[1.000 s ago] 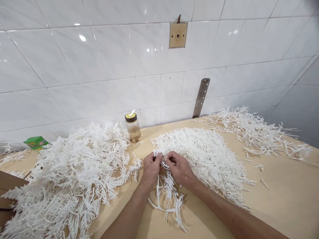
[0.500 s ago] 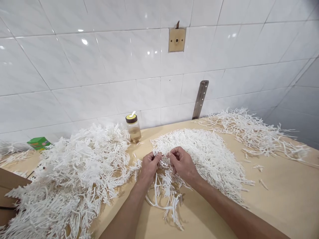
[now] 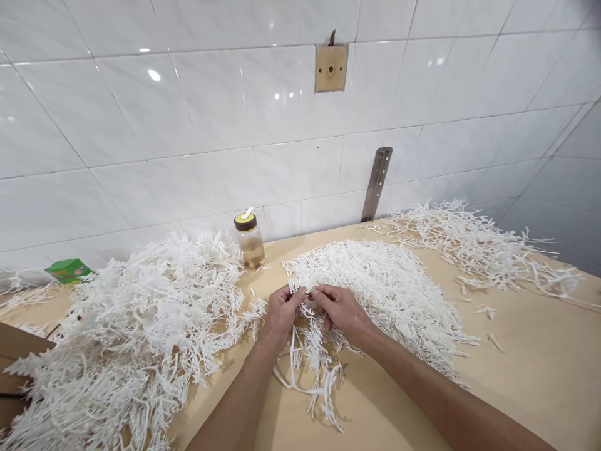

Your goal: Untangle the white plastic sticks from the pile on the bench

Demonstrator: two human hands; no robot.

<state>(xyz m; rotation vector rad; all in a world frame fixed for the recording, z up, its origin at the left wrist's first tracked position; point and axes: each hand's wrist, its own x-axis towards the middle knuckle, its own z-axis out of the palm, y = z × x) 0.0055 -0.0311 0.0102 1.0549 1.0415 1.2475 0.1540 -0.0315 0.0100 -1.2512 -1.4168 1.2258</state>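
Observation:
My left hand (image 3: 284, 308) is closed, thumb against fingers, on a white branching sprig (image 3: 315, 335) that looks like plastic. The sprig's thicker stem and side twigs hang below the hand, down over the table. My right hand (image 3: 339, 308) meets it from the right, its thumb and forefinger pinched at the sprig's top end; the tips of the two hands nearly touch. Just behind and to the right of both hands spreads a flat fan-shaped heap of small white sprigs (image 3: 375, 282). The exact spot pinched is too small to make out.
A large loose heap of white sprigs (image 3: 141, 326) fills the left. Bare white stems (image 3: 474, 244) lie back right. A lidded jar of brownish liquid (image 3: 251, 241) stands near the tiled wall. A green box (image 3: 69, 270) and a brown carton (image 3: 19, 351) are far left. A metal bracket (image 3: 377, 185) leans upright.
My right hand has moved slightly left, its fingertips closing in on the sprig at my left fingertips. My left hand stays almost in place. The view has shifted a little.

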